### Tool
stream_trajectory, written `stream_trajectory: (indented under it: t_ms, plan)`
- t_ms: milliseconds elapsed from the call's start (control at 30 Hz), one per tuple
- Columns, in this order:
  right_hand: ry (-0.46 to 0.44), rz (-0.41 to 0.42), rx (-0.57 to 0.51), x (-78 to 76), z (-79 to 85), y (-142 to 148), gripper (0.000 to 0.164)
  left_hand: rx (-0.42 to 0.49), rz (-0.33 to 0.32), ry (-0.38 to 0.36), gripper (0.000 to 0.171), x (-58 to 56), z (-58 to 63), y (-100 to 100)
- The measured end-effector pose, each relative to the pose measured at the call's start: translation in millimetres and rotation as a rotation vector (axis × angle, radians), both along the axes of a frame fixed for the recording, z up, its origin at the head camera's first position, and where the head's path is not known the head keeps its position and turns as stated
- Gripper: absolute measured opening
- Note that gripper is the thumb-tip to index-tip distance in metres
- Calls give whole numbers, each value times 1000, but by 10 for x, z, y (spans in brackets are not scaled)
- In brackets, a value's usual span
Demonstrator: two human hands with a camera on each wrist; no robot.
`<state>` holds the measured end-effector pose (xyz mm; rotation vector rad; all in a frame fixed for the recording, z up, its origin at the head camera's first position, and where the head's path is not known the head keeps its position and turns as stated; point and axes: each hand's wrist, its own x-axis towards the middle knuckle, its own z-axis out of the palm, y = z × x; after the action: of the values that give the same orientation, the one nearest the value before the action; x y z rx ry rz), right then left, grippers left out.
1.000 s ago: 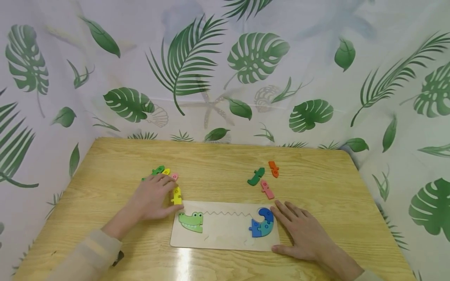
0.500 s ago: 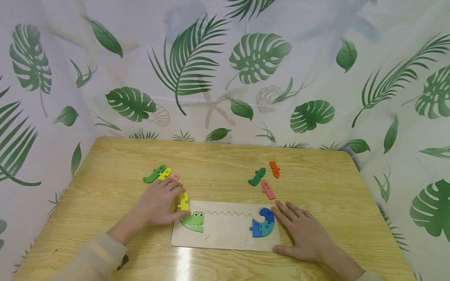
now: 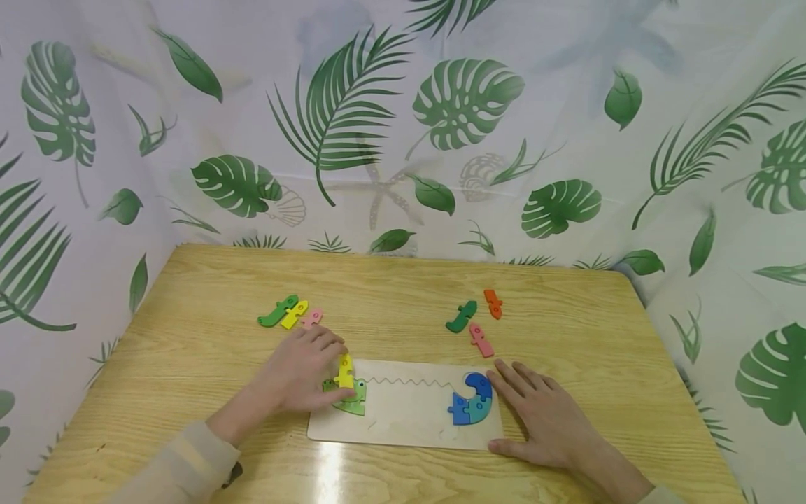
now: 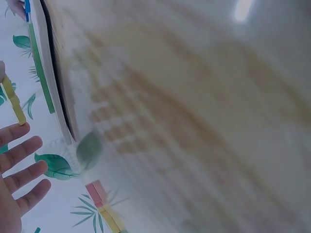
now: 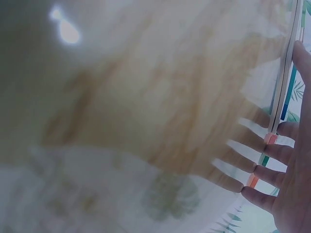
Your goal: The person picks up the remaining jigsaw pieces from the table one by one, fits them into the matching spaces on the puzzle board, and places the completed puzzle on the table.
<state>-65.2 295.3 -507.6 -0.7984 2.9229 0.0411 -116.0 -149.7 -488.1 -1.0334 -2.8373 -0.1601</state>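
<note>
My left hand (image 3: 305, 371) pinches a yellow puzzle piece (image 3: 344, 371) between thumb and fingertips, over the light green crocodile head (image 3: 356, 406) at the left end of a wooden puzzle board (image 3: 406, 423). The left wrist view catches the yellow piece edge-on, raised above the board, with the other fingers spread. Three blue-toned pieces form a curled tail at the board's right end, among them a dark blue tip (image 3: 480, 383). Straight-fingered, my right hand (image 3: 544, 423) lies beside the board's right edge, its thumb and fingertips right at that edge.
Beyond the left hand lie a green leg piece (image 3: 277, 311), a second yellow piece (image 3: 294, 315) and a pink piece (image 3: 311, 318). Toward the back right are a dark green piece (image 3: 462, 316), another pink piece (image 3: 481, 341) and an orange piece (image 3: 494, 304). Leaf-print cloth surrounds the table (image 3: 390, 280).
My left hand has carried the yellow piece rightward from beside the board's left corner to above the crocodile head, uncovering the pieces behind. The right hand stays put.
</note>
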Motion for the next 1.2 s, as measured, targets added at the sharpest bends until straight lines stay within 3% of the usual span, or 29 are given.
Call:
stream_trajectory:
  t_ms: [433, 600, 1200]
  plan:
    - [-5, -6, -1, 3, 8, 2, 108, 35, -51, -81, 68, 63, -27, 109]
    - [-7, -7, 1, 1, -5, 3, 108, 28, -66, -78, 67, 83, -32, 157]
    - [4, -1, -11, 0, -5, -3, 108, -2, -76, -186, 67, 95, -30, 289]
